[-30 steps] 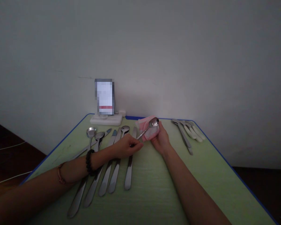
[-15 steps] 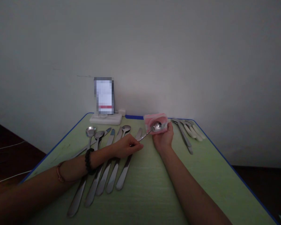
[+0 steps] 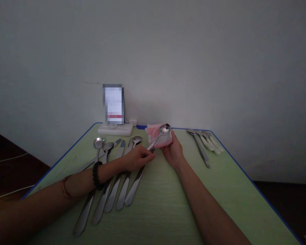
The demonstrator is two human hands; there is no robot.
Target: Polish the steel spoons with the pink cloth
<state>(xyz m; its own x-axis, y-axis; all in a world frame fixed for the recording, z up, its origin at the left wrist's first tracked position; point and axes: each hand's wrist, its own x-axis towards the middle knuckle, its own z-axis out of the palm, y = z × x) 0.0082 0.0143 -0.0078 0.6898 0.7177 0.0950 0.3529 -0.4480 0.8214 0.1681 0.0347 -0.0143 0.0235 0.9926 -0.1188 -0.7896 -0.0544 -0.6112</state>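
My left hand (image 3: 139, 157) is closed round the handle of a metal spoon (image 3: 165, 129), just above the table. The spoon's bowl points up and away to the right, in front of a pink and white cloth (image 3: 153, 132). My right hand (image 3: 173, 149) holds that cloth from its right side, fingers mostly hidden behind it. Under my left hand and forearm lie several metal table knives (image 3: 122, 194) and spoons, among them a round-bowled spoon (image 3: 99, 143) and a smaller spoon (image 3: 137, 139).
On the right side of the green table (image 3: 163, 214) lie metal cutlery (image 3: 201, 151) and several white-handled pieces (image 3: 209, 144). A phone with a blurred screen (image 3: 114, 103) stands on a white base (image 3: 115, 129) at the back left. Behind rises a plain wall (image 3: 193, 68).
My right hand and the cloth have moved left, with the cloth now behind the spoon. The spoon's bowl has swung up and slightly left. My left hand stays nearly in place.
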